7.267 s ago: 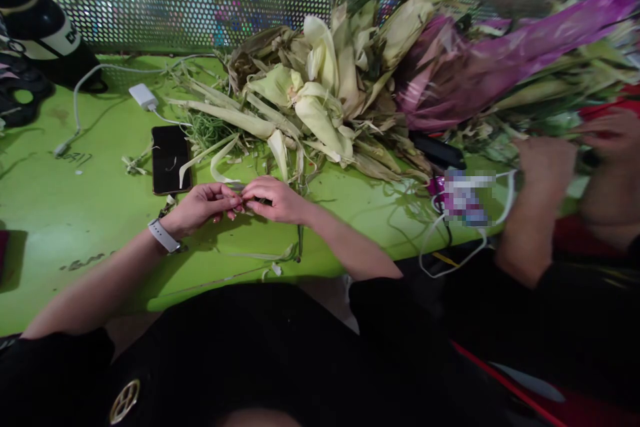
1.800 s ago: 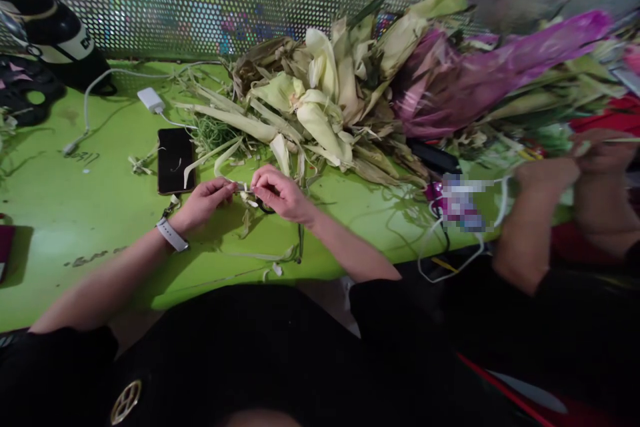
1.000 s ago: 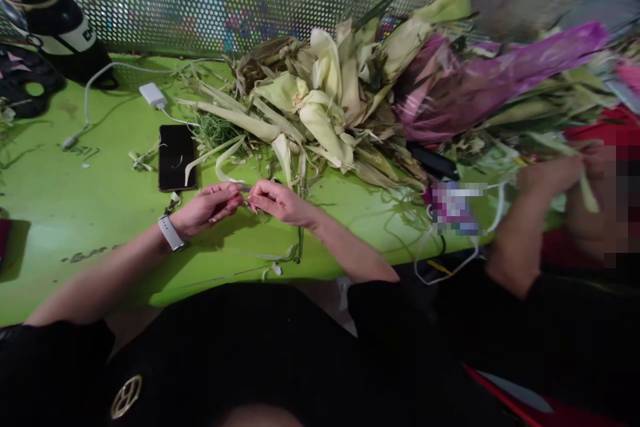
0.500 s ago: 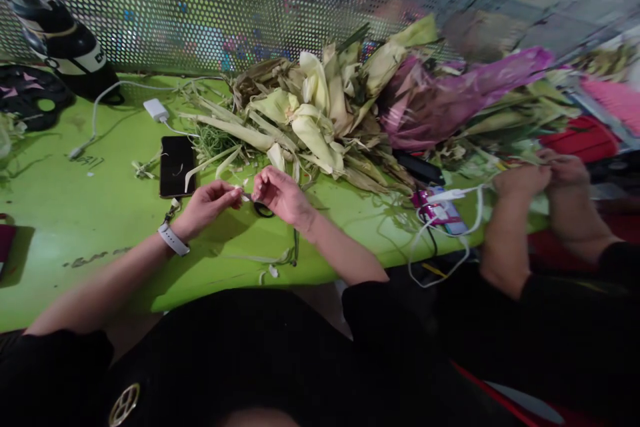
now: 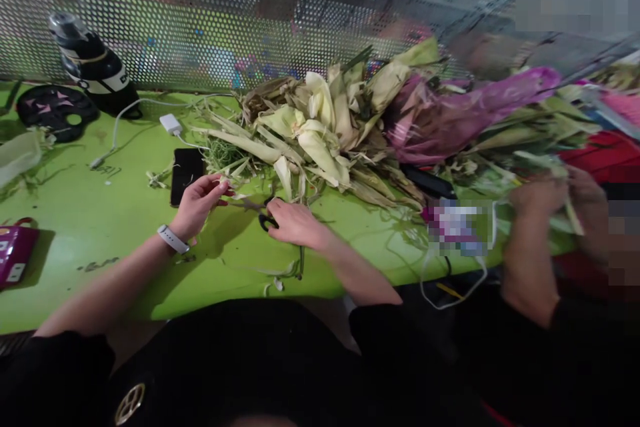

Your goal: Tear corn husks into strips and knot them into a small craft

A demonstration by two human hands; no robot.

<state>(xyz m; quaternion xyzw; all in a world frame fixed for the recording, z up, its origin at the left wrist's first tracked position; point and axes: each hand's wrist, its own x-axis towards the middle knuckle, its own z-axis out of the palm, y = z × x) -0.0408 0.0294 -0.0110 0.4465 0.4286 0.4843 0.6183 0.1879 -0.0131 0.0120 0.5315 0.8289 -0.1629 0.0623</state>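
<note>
My left hand [image 5: 196, 205], with a white band on its wrist, pinches a small pale piece of corn husk [image 5: 226, 183] above the table. To the right, my right hand [image 5: 295, 223] closes its fingers at the black handles of a pair of scissors [image 5: 269, 221], low over the green table. The blades point left, towards my left hand. Just beyond both hands lies a large heap of corn husks [image 5: 320, 147], pale yellow to dry brown. A dark phone [image 5: 186, 170] lies right behind my left hand.
On the green table [image 5: 135, 193] are a dark bottle [image 5: 103, 77], a black mask [image 5: 55, 110], a white charger [image 5: 171, 124] with cable and a purple box [image 5: 17, 253]. Behind the heap sits a purple plastic bag [image 5: 450, 113]. A co-worker's hands [image 5: 543, 197] handle husks at right.
My right hand has lowered onto the scissors, which earlier lay beneath it. My left hand has risen slightly with the small husk piece. The whole view has shifted a little.
</note>
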